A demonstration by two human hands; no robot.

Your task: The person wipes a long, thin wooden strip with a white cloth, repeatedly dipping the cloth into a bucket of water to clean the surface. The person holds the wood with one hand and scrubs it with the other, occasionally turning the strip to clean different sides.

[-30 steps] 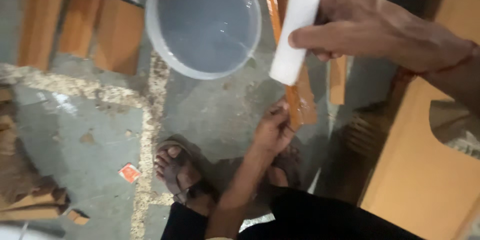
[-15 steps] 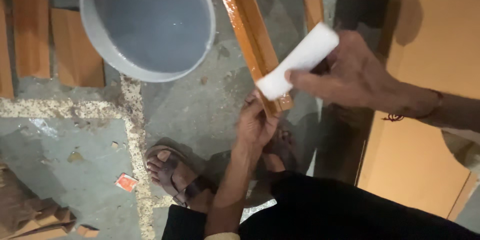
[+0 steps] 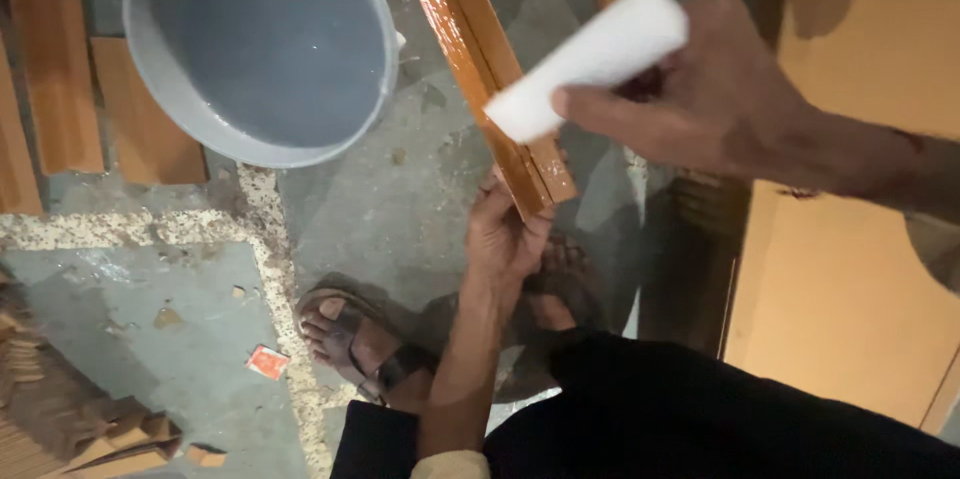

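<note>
My left hand [image 3: 508,235] grips the near end of a long, glossy orange-brown wooden moulding strip [image 3: 470,49] that runs up and away over the floor. My right hand [image 3: 700,89] holds a white rectangular block [image 3: 590,61] tilted across the strip, its lower end touching the wet-looking wood just above my left hand. My foot in a dark sandal [image 3: 362,344] rests on the concrete floor below.
A grey bucket of water [image 3: 262,44] stands at upper left. Orange wooden pieces [image 3: 140,124] lie beside it. A large tan board [image 3: 850,279] fills the right. Wood scraps [image 3: 110,439] sit at lower left, a small red scrap [image 3: 267,362] nearby.
The view has shifted, so bucket and strip sit further left. My right hand has brought the white block down from upright to slanted across the strip. My left hand stays on the strip's end.
</note>
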